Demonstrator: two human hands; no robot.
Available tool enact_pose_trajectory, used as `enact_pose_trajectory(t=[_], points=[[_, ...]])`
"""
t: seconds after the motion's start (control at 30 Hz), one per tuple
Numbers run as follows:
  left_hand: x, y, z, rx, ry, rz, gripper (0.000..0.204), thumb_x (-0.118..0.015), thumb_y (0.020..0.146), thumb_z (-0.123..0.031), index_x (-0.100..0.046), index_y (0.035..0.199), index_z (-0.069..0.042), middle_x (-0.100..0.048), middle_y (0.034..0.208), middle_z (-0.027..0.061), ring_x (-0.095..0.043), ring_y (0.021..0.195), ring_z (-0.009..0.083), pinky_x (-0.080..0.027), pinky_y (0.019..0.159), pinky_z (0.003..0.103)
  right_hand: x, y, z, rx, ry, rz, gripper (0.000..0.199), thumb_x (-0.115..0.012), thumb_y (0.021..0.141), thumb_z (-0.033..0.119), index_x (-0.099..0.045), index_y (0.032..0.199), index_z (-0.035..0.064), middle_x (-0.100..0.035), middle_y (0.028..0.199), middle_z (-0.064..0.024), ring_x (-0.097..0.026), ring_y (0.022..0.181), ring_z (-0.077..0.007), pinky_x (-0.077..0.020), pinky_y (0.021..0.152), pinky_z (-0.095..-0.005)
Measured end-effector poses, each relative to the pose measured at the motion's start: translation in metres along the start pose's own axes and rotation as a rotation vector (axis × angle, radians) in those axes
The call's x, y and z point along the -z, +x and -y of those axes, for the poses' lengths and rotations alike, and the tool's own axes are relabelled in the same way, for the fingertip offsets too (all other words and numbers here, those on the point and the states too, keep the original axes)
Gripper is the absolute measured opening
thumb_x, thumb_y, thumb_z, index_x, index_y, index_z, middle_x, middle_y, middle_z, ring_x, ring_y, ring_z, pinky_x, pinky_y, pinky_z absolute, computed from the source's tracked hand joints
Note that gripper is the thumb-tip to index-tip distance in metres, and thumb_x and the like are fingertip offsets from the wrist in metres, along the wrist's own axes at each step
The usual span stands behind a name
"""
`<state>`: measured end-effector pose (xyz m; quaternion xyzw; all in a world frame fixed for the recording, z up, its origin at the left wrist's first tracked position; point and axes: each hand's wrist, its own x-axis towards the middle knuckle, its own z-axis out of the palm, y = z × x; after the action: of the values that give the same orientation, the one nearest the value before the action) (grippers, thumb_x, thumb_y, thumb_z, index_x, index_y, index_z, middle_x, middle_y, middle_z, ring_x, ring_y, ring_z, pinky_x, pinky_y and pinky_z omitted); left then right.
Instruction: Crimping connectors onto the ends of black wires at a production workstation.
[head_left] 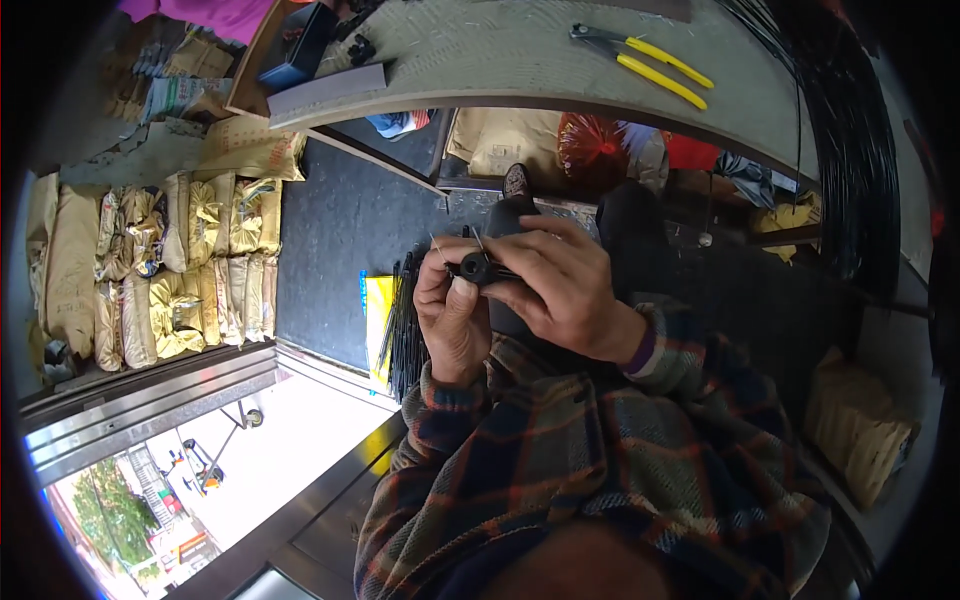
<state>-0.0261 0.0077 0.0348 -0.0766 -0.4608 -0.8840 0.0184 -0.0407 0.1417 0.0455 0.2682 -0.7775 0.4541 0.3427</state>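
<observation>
Above my lap, both hands hold a small black round hub [475,266] with a hole in its middle. My left hand [448,325] is closed on its left side, thumb pressed against the lower edge. From the right, my right hand [568,285] grips the same part, its fingers bent over the top. Thin wires stick up beside the hub, and dark thin pieces run under the right fingers; what they are I cannot make out. Just left of my left hand stands a bundle of slim black rods [405,335], next to a yellow sheet [379,315].
Ahead is a workbench [470,60] bearing yellow-handled pliers [650,66] and a dark blue box [298,45]. Long black rods [850,150] hang over its right end. Wrapped paper packages [160,270] are stacked at left. A red plastic bag [592,145] lies beneath the bench.
</observation>
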Motion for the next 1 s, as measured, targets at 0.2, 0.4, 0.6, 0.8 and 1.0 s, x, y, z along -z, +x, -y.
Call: enact_pose_trajectory(t=[0.2, 0.4, 0.6, 0.8, 1.0], points=[[-0.007, -0.006, 0.006, -0.001, -0.021, -0.099, 0.024, -0.061, 0.086, -0.011, -0.055, 0.106, 0.0, -0.054, 0.104, 0.006, -0.052, 0.096, 0.0137, -0.04, 0.088, 0.027, 0.002, -0.008, -0.012, -0.038, 0.075, -0.018, 0.028, -0.073, 0.068, 0.013, -0.06, 0.091, 0.0038, -0.06, 0.079, -0.0063, -0.061, 0.07, -0.0205, -0.0495, 0.066, -0.0336], [-0.015, -0.007, 0.019, 0.039, 0.381, -0.245, 0.039, -0.05, 0.092, -0.005, -0.045, 0.13, 0.003, -0.057, 0.116, 0.0092, -0.053, 0.102, 0.0123, -0.04, 0.091, 0.024, -0.004, 0.0, -0.016, -0.37, 0.137, 0.173, 0.04, -0.072, 0.068, 0.01, -0.054, 0.103, 0.0058, -0.058, 0.094, -0.0077, -0.061, 0.071, -0.0208, -0.0471, 0.06, -0.0331], [-0.007, -0.019, -0.004, -0.156, 0.44, -0.036, 0.038, -0.043, 0.092, -0.008, -0.041, 0.127, 0.007, -0.054, 0.12, 0.024, -0.055, 0.11, 0.0281, -0.041, 0.096, 0.035, 0.0, -0.022, -0.014, 0.034, 0.219, 0.017, 0.045, -0.068, 0.07, 0.003, -0.054, 0.112, 0.0042, -0.058, 0.097, -0.012, -0.061, 0.083, -0.024, -0.0508, 0.065, -0.0349], [-0.003, -0.018, -0.025, -0.297, 0.799, 0.126, 0.038, -0.053, 0.089, -0.018, -0.047, 0.117, 0.007, -0.061, 0.108, 0.0226, -0.056, 0.111, 0.0263, -0.023, 0.107, 0.049, -0.003, -0.035, -0.02, -0.137, 0.383, 0.144, 0.017, -0.065, 0.074, 0.0, -0.062, 0.092, -0.0002, -0.063, 0.086, -0.0121, -0.063, 0.076, -0.0277, -0.0517, 0.064, -0.034], [-0.009, -0.014, -0.013, -0.305, 0.704, 0.084, 0.028, -0.065, 0.081, -0.019, -0.056, 0.098, 0.001, -0.067, 0.09, 0.0123, -0.063, 0.093, 0.0225, -0.016, 0.109, 0.052, 0.001, -0.037, -0.026, -0.115, 0.466, 0.128, 0.021, -0.067, 0.073, 0.001, -0.063, 0.094, 0.0018, -0.064, 0.087, -0.0111, -0.064, 0.075, -0.0258, -0.0519, 0.064, -0.0328]])
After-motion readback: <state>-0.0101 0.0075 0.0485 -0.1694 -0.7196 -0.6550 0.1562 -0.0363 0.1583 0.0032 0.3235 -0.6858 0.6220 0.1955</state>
